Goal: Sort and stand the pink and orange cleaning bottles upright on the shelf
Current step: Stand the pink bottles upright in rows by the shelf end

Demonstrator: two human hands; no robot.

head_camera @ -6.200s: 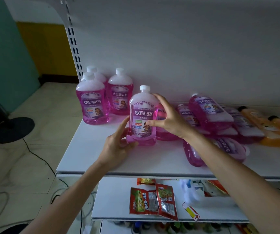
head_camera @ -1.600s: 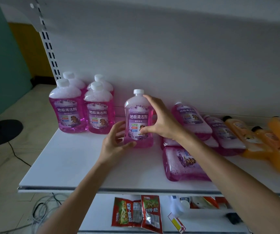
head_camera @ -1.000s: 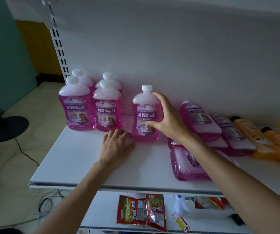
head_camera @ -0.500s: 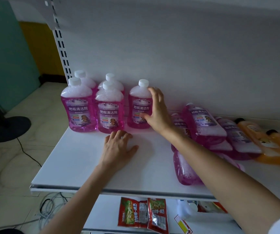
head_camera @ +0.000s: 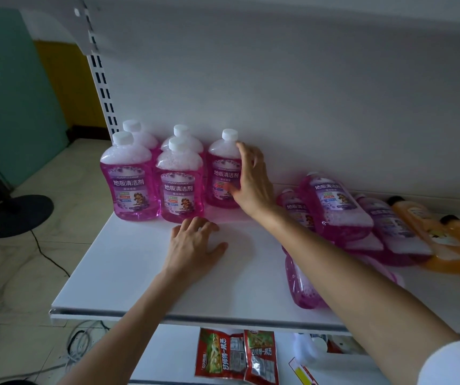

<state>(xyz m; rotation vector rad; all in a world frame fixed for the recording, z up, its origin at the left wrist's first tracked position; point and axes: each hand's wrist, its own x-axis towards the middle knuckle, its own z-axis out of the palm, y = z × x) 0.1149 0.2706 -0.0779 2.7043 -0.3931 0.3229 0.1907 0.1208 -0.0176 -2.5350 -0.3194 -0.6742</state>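
Pink liquid-filled bottle [head_camera: 221,176] upright at the back of the shelf [head_camera: 128,273], our right hand [head_camera: 252,184] laying straight fingers on its side, left hand [head_camera: 192,245] flat alongside; we judge it heavy, slick, best gripped mid-body.

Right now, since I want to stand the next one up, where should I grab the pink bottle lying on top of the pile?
Probably across the labelled middle of the top pink bottle, coming from above and the front. It lies label-up on other pink bottles, cap toward the back wall, so both flanks look free; the right hand is nearest.
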